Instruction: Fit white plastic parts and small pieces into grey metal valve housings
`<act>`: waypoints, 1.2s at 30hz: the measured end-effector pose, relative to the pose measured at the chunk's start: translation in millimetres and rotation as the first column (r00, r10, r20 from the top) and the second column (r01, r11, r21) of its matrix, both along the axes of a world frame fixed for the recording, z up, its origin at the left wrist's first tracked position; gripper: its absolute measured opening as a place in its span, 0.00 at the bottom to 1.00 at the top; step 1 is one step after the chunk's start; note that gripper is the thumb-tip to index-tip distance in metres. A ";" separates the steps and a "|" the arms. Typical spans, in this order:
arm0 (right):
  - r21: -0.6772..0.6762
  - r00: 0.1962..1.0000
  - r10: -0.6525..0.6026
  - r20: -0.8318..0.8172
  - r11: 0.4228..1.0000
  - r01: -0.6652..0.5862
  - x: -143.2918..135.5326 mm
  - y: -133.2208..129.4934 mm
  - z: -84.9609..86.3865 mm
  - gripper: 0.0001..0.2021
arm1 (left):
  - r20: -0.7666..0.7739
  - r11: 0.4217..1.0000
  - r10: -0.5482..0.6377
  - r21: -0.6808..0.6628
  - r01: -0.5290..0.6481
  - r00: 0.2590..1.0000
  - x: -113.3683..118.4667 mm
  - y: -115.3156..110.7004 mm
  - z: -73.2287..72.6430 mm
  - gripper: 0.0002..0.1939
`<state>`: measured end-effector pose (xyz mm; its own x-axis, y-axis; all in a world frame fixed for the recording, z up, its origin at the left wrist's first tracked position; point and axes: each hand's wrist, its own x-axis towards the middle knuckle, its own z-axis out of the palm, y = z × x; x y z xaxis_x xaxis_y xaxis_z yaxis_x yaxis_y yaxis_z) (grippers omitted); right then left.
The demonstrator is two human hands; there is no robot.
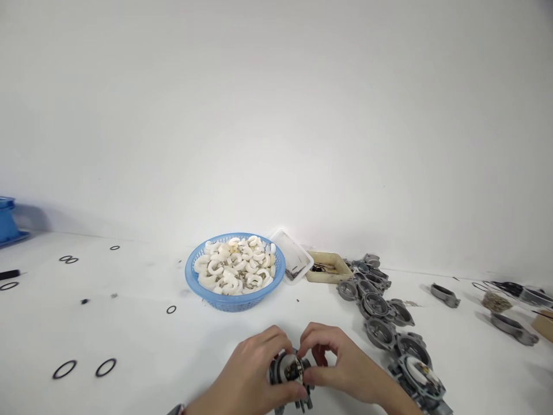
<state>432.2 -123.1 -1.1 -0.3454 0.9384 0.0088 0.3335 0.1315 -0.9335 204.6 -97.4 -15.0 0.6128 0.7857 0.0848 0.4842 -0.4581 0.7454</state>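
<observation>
Left hand point(253, 369) and right hand point(341, 363) both grip a grey metal housing point(290, 372) at the near table edge, steadying it upright; blue basket point(235, 301) of white parts sits behind.

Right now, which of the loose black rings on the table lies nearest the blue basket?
The single black ring just left of the blue basket, lying alone on the white table. The other rings sit farther left, mostly in pairs.
</observation>
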 end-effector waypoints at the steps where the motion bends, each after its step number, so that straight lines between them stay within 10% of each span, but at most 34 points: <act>1: 0.011 1.000 -0.003 0.011 1.000 0.003 0.0 -0.2 0.6 0.09 | 0.000 1.000 0.004 0.001 -0.004 1.000 0.2 0.1 -0.6 0.18; 13: 0.083 0.987 0.012 0.162 0.996 -0.026 -0.6 -3.5 8.7 0.08 | 0.002 0.998 -0.054 0.041 0.054 0.999 -3.0 5.2 -2.1 0.17; 23: 0.323 0.814 -0.144 0.562 0.945 -0.056 -18.1 -37.1 30.5 0.16 | 0.007 0.976 -0.108 0.189 0.105 0.994 -4.1 -0.7 -3.1 0.10; 32: 0.532 0.760 -0.379 0.528 0.845 0.052 -9.2 -85.0 11.1 0.14 | -0.039 0.978 -0.129 0.160 0.134 0.991 -4.4 0.4 -8.1 0.23; 36: 0.591 0.712 -0.608 0.352 0.734 0.334 28.2 -106.7 -12.1 0.13 | -0.032 0.980 -0.125 0.150 0.128 0.992 -5.5 1.8 -7.3 0.23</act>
